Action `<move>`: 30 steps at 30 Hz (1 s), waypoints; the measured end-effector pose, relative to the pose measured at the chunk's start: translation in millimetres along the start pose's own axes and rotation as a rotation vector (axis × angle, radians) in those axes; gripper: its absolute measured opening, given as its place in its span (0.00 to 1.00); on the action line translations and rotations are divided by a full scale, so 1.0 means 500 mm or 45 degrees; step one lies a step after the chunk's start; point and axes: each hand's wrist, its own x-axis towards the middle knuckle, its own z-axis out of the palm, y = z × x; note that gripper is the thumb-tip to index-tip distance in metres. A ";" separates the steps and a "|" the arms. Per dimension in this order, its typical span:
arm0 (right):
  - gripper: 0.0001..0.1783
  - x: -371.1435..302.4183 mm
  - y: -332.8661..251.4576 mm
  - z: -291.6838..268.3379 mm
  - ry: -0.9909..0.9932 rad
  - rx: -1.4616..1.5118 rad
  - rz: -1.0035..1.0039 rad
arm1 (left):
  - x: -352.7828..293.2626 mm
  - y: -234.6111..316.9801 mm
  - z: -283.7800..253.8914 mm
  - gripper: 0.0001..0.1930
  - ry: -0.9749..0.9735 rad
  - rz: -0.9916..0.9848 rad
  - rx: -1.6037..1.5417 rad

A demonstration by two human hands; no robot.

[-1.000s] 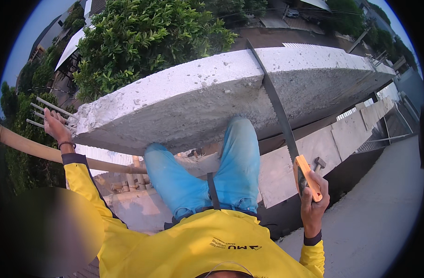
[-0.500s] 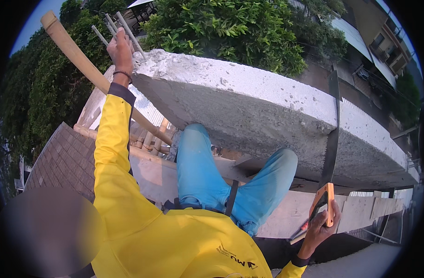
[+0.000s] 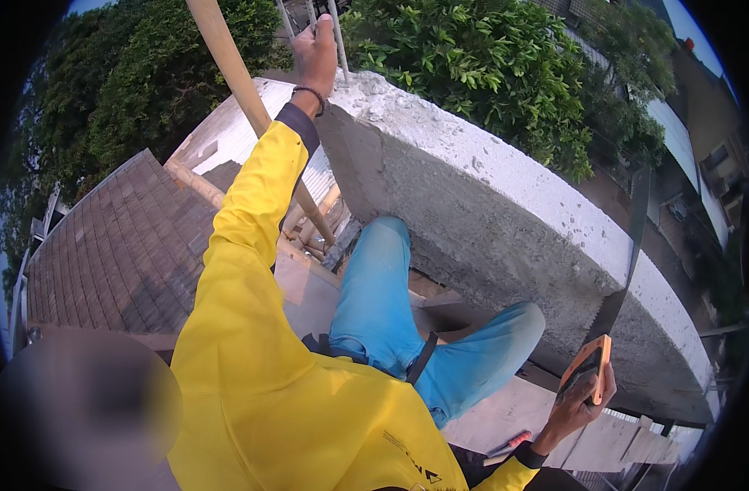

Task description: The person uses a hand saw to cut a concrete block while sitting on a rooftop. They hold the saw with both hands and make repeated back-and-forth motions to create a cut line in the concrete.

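Note:
My right hand (image 3: 583, 405) is closed round the orange-rimmed handle (image 3: 605, 360) of a handsaw at the lower right. The saw's dark blade (image 3: 624, 274) runs away from me across the pale, rough concrete wall (image 3: 473, 155), sitting in a cut through its top. At the wall's far left end, my left hand (image 3: 316, 61) is closed on the upright steel rebar (image 3: 339, 41); exactly which rods lie inside the fingers is hidden. My knees, in blue trousers, are bent against the wall's near face.
A bamboo pole (image 3: 231, 61) slants past my left forearm. Brown roof tiles (image 3: 112, 254) lie lower left, and leafy branches (image 3: 464, 65) rise beyond the wall. A red-handled tool (image 3: 509, 444) rests on the planks near my right wrist.
My right hand has pushed the saw forward, so its handle is closer to the wall. The view has turned, and my left hand keeps its grip on the rebar.

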 end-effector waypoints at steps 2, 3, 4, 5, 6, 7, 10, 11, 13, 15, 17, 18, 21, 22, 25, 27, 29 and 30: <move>0.21 -0.099 0.037 -0.068 -0.045 -0.073 0.002 | -0.001 -0.004 0.002 0.20 0.004 -0.029 -0.030; 0.21 -0.133 0.056 -0.087 -0.045 -0.078 -0.008 | -0.001 -0.007 0.002 0.20 0.019 -0.013 -0.030; 0.21 -0.149 0.076 -0.094 -0.041 -0.069 -0.037 | -0.002 -0.011 0.005 0.20 0.037 -0.001 -0.034; 0.21 -0.149 0.087 -0.086 -0.035 -0.055 -0.072 | -0.001 -0.013 0.003 0.20 0.060 -0.022 0.015; 0.21 -0.126 0.096 -0.065 -0.030 -0.058 -0.113 | -0.004 -0.017 0.005 0.20 0.067 0.028 0.019; 0.21 -0.091 0.093 -0.033 -0.015 -0.071 -0.159 | -0.002 -0.020 0.008 0.20 0.093 0.086 0.027; 0.21 0.056 0.035 0.076 0.055 -0.124 -0.189 | 0.002 -0.020 0.005 0.21 0.083 0.078 0.101; 0.20 0.088 0.015 0.096 0.078 -0.029 -0.180 | 0.001 -0.018 0.004 0.21 0.067 0.072 0.089; 0.20 0.111 -0.015 0.107 0.079 0.022 -0.125 | -0.001 -0.010 0.000 0.21 0.077 0.082 0.219; 0.20 0.070 -0.011 0.077 0.046 -0.016 -0.006 | -0.001 -0.006 -0.001 0.21 0.053 0.096 0.087; 0.20 -0.008 0.028 0.021 0.018 0.023 0.074 | 0.000 -0.008 0.002 0.21 0.013 0.052 -0.028; 0.20 -0.047 0.057 -0.008 -0.002 0.029 0.049 | -0.007 -0.011 -0.001 0.21 -0.015 -0.004 -0.055; 0.20 -0.096 0.135 -0.032 -0.019 0.043 -0.097 | -0.005 -0.017 0.006 0.21 0.100 -0.009 0.010; 0.20 -0.089 0.147 -0.022 -0.007 0.039 -0.161 | -0.002 -0.017 0.008 0.21 0.119 0.025 0.065; 0.20 0.001 0.122 0.050 0.122 -0.075 -0.393 | 0.006 -0.013 0.009 0.23 0.139 0.109 0.205; 0.20 0.067 0.070 0.090 0.182 -0.148 -0.467 | -0.003 -0.009 0.008 0.24 0.115 0.091 0.229; 0.19 0.098 0.021 0.091 0.043 0.008 -0.138 | -0.001 -0.001 0.002 0.25 0.110 0.126 0.276; 0.20 0.083 0.006 0.076 0.051 -0.068 -0.024 | -0.001 0.001 0.000 0.25 0.084 0.142 0.261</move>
